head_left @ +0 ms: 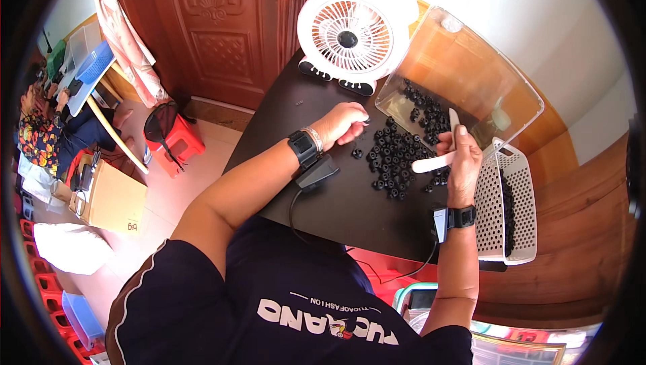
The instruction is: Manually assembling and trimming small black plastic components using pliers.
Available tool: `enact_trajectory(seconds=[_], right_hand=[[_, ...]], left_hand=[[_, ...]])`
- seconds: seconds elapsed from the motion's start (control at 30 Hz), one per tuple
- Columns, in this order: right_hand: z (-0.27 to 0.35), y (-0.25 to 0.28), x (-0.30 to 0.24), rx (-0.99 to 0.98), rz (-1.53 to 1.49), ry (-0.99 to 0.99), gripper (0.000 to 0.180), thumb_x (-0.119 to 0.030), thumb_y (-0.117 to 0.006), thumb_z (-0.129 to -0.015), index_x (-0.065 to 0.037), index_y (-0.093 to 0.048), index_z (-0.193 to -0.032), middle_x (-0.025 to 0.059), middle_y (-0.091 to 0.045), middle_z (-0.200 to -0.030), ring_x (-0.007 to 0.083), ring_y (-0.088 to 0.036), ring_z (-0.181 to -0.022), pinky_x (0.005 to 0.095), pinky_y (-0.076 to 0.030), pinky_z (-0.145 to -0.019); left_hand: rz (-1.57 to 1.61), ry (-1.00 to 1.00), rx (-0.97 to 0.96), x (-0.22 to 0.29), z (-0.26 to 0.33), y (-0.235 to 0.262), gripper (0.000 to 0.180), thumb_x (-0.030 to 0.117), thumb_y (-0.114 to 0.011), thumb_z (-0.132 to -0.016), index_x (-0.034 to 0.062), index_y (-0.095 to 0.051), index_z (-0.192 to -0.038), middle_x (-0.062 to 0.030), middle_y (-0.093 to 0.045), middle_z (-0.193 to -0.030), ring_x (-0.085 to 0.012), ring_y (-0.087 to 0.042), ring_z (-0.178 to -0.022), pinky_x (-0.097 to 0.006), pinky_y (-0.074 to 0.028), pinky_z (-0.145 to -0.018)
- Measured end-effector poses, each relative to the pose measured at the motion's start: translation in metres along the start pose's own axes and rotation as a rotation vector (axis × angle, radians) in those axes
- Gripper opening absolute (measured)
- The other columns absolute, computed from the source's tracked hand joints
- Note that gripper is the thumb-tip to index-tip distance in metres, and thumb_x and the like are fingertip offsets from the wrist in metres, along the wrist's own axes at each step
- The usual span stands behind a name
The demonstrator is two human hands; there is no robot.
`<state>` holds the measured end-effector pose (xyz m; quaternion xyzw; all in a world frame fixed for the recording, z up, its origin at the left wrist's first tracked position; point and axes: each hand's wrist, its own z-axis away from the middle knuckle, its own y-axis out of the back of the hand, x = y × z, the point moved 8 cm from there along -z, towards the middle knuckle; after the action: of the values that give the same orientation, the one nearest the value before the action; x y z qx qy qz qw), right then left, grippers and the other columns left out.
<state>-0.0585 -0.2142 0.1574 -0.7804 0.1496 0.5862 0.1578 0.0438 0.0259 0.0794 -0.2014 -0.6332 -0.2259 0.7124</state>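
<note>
My left hand point(342, 126) is closed over the dark table, its thumb and finger pinching a small black part point(367, 122), mostly hidden by the fingertips. My right hand point(464, 161) is closed around a pale folding knife point(434, 163); its handle points left and a light blade sticks up past the fingers. Between and under the hands lies a loose pile of small black round parts point(393, 156), with a single black part point(357, 153) apart on its left. More of them spill from the clear plastic box point(538, 104), tipped on its side behind my right hand.
A white fan point(346, 38) stands at the table's far edge. To the right, a white perforated basket point(491, 213) holds more black parts. Cables run from both wrist devices towards my lap. On the left are a red stool point(182, 139), a cardboard box point(114, 193) and another person seated at a table.
</note>
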Motion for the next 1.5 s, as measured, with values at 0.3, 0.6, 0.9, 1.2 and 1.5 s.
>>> enact_trajectory(seconds=[0.3, 0.6, 0.9, 1.2, 1.5], right_hand=[[0.022, -0.102, 0.021, -0.269, -0.134, -0.091, 0.032, -0.03, -0.053, -0.094, -0.001, -0.067, -0.099, 0.0094, -0.068, -0.096, 0.0105, -0.059, -0.063, 0.0239, -0.048, -0.059], [0.034, -0.113, 0.04, -0.29, -0.17, -0.116, 0.036, -0.034, -0.056, -0.093, 0.0, -0.067, -0.098, 0.0054, -0.066, -0.076, 0.0111, -0.06, -0.067, 0.0244, -0.049, -0.065], [0.033, -0.107, 0.044, -0.306, -0.115, -0.1, 0.032, -0.031, -0.055, -0.094, -0.001, -0.066, -0.095, 0.0036, -0.063, -0.073, 0.011, -0.059, -0.066, 0.025, -0.05, -0.065], [0.035, -0.107, 0.043, -0.291, -0.193, -0.105, 0.033, -0.032, -0.053, -0.095, -0.001, -0.067, -0.095, 0.003, -0.064, -0.073, 0.0109, -0.059, -0.066, 0.0246, -0.05, -0.064], [0.04, -0.113, 0.038, -0.34, -0.225, -0.05, 0.032, -0.032, -0.053, -0.095, -0.002, -0.066, -0.093, 0.0046, -0.064, -0.08, 0.0118, -0.06, -0.071, 0.0257, -0.052, -0.067]], left_hand=[[0.587, 0.005, -0.176, -0.004, 0.012, -0.037, 0.021, 0.027, -0.045, -0.093, 0.0081, -0.054, -0.088, -0.0027, -0.052, -0.064, -0.0121, -0.046, -0.05, -0.024, -0.034, -0.044], [0.331, -0.083, -0.134, -0.01, 0.012, -0.033, 0.026, 0.028, -0.041, -0.096, 0.0062, -0.054, -0.091, -0.0001, -0.049, -0.061, -0.0075, -0.044, -0.048, -0.021, -0.034, -0.044], [-0.286, -0.447, 0.111, 0.018, 0.02, -0.031, 0.025, 0.025, -0.047, -0.096, 0.0023, -0.055, -0.088, -0.0015, -0.053, -0.065, -0.0091, -0.051, -0.059, -0.027, -0.042, -0.054], [-0.287, -0.391, 0.091, 0.017, 0.028, -0.032, 0.02, 0.021, -0.051, -0.092, 0.0015, -0.055, -0.088, -0.0033, -0.055, -0.066, -0.0094, -0.052, -0.058, -0.026, -0.043, -0.053], [-0.116, -0.344, 0.052, 0.017, 0.026, -0.033, 0.023, 0.021, -0.047, -0.095, 0.0008, -0.058, -0.094, 0.0001, -0.056, -0.07, -0.0068, -0.051, -0.058, -0.022, -0.043, -0.054]])
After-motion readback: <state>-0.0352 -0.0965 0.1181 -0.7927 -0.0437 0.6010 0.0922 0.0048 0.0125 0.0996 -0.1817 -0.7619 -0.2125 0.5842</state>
